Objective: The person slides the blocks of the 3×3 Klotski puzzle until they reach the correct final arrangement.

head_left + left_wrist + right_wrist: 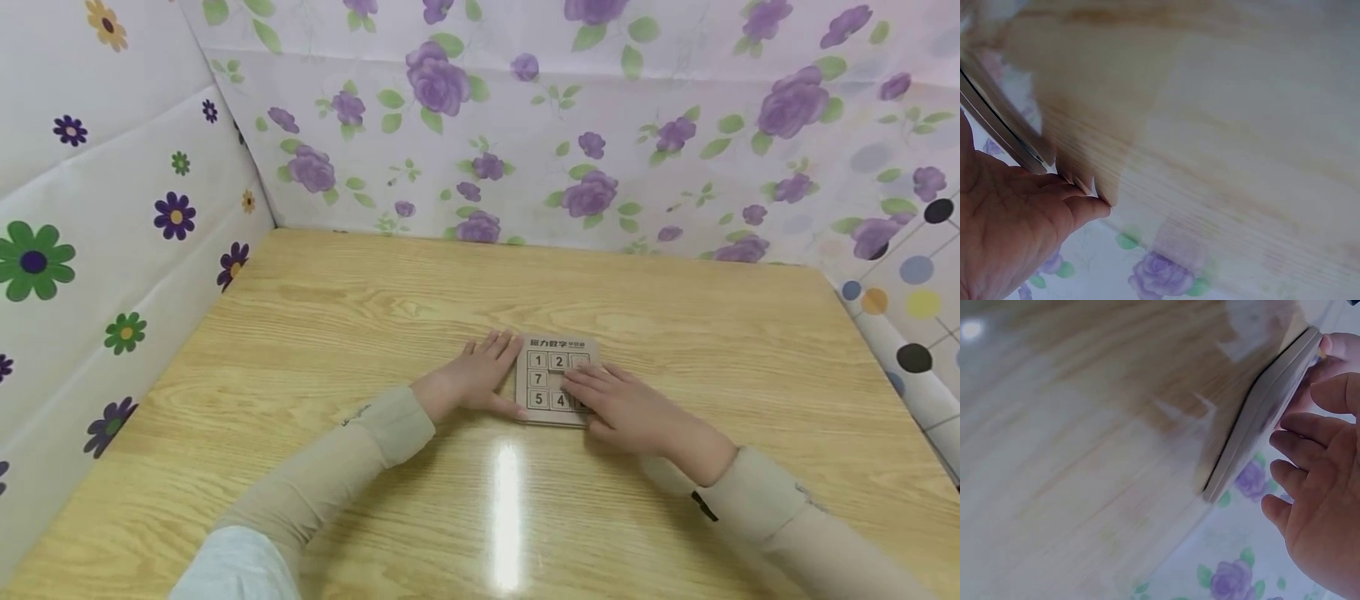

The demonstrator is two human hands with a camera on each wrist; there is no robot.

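Observation:
A sliding number puzzle (pixel 553 342) lies flat on the table, with printed characters along its far edge. Tiles 1, 2, 7, 5 and 4 show, and a gap is visible right of the 7 tile (pixel 537 379). My left hand (pixel 480 375) rests along the puzzle's left edge, fingers extended, its thumb at the near left corner. Over the right-hand tiles lies my right hand (pixel 630 408), fingers stretched out and fingertips by the gap; it partly hides those tiles. In the right wrist view the puzzle (pixel 1266 406) appears edge-on beside these loosely extended fingers.
The wood-grain table (pixel 375 308) reflects a bright light strip near its front. Purple-flowered cloth (pixel 487 167) stands behind it. Other patterned cloths border the left and right sides.

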